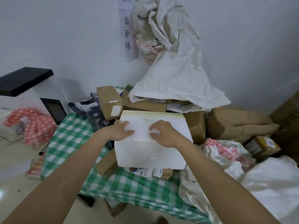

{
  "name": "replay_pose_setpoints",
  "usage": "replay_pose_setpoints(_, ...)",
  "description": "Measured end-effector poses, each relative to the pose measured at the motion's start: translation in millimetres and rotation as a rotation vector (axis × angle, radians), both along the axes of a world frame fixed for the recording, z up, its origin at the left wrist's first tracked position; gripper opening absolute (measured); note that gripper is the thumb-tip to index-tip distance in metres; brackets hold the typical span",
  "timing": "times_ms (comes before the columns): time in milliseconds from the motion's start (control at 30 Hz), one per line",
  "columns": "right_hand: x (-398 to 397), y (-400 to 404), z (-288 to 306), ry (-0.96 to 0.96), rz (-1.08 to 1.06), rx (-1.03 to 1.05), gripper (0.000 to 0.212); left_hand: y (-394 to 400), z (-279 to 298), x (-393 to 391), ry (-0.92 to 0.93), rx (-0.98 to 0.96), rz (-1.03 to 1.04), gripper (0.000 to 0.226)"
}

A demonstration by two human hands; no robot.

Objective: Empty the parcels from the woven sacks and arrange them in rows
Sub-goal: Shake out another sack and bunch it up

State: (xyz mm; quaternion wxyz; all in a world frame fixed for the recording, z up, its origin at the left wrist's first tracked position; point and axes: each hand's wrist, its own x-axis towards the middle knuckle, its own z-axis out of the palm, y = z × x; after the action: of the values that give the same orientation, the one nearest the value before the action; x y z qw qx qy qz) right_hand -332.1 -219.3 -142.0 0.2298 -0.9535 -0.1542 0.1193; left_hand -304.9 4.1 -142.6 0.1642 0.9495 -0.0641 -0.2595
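Note:
A white foam box [152,152] sealed with greenish tape sits on top of a heap of parcels on a green checked cloth [68,143]. My left hand [122,130] rests on the box's top near its left edge, fingers spread. My right hand [163,134] lies on the top at the middle right, fingers bent against the surface. Behind the box a white woven sack [174,75] hangs down against the wall, its mouth draped over brown cardboard boxes [110,101]. Flat packets [145,172] stick out under the foam box.
Large brown cartons [234,125] stand at the right, with a small labelled box [265,146] and crumpled white and red-printed sacks [226,154] in front of them. A black-topped white stand [27,81] and a red patterned bag [35,125] are at the left. A paper sign [127,34] hangs on the wall.

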Motion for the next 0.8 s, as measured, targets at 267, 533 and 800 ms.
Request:
replay_pose_setpoints(267,9,-10,11,-0.216,-0.035,0.076,0.028,-15,12,7,-0.324,-0.122,-0.022,0.041)
replay_pose_setpoints(533,45,-35,31,-0.457,-0.04,0.276,0.02,-54,30,45,-0.611,-0.39,0.06,0.032)
replay_pose_setpoints(800,130,-83,85,-0.509,-0.144,0.387,0.02,-99,68,133,-0.696,-0.494,0.122,0.036)
